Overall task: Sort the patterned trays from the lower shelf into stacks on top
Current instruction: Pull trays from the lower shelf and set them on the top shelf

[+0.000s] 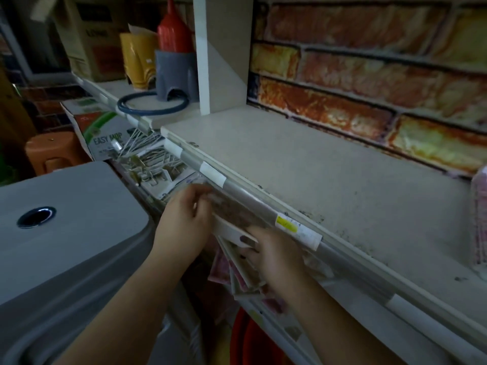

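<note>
Both hands reach under the front lip of the white top shelf into the lower shelf. My left hand pinches the upper left edge of a brown-patterned tray that stands on edge. My right hand grips the tray's lower right edge, fingers curled around its pale rim. Beneath it lean several more trays with pink and red patterns, partly hidden by my right hand. A pink patterned stack shows at the far right of the top shelf.
A grey plastic lid with a round hole fills the lower left. Loose white packets lie further left on the lower shelf. A blue ring, grey holder, yellow cups and red bottle stand on the left shelf section. A brick-patterned wall backs the shelf.
</note>
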`<state>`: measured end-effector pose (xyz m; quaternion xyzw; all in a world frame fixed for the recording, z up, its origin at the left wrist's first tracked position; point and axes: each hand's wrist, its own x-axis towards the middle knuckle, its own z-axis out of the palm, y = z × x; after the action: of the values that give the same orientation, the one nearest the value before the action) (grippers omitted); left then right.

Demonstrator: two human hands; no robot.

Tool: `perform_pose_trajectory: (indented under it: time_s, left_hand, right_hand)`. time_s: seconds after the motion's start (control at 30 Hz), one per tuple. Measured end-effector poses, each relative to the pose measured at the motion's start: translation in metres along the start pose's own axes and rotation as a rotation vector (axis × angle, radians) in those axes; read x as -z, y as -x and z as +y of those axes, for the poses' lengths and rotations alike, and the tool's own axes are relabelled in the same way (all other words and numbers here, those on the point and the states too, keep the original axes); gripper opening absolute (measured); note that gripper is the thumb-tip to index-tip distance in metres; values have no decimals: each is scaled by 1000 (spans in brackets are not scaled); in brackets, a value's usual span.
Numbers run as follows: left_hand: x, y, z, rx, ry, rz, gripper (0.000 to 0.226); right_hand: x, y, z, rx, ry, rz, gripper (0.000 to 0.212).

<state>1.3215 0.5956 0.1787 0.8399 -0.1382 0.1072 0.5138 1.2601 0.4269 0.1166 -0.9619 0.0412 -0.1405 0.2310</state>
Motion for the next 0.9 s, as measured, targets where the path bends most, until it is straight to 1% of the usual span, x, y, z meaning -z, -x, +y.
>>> perform_pose_trajectory:
  time_s: [0.07,0.13,0.2,0.27,0.33,0.4,0.5,0.6,0.73,0.8,0.87,0.9]
  left_hand:
    - [10,0,8,-22,47,53,23]
    - [19,2,14,-54,95,60,28]
    - [26,4,17,-88,129,54,39]
    - [34,5,21,-119,131,58,48]
    - [41,6,27,-141,128,69,53]
    - [47,7,33,-167,111,95,54]
    - [54,10,40,-236,85,138,56]
    - [60,11,45,-296,65,179,57]
    - [66,13,55,-354,55,209,56]
    - [68,15,59,-380,92,212,55]
    - [71,15,61,-366,129,194,55]
    - [72,14,61,-349,139,172,54]
  right_hand:
    - [7,-2,-13,-28,-140,-33,40]
    - [14,-6,-24,-50,-262,-30,43]
    - [23,-10,-36,-55,-343,3,40]
    - [33,-14,-48,-65,-399,26,29]
    - [44,-17,-62,-89,-487,40,29]
    - [58,-20,-75,-88,-593,58,35]
    - [79,-21,-95,-16,-770,80,20]
    - [97,-22,-114,54,-1022,79,21]
    - [111,-22,-135,215,-1060,144,21]
    - [114,-20,-144,299,-931,204,19]
    - [115,-20,-146,356,-735,293,25]
    - [115,-21,-146,370,-634,337,22]
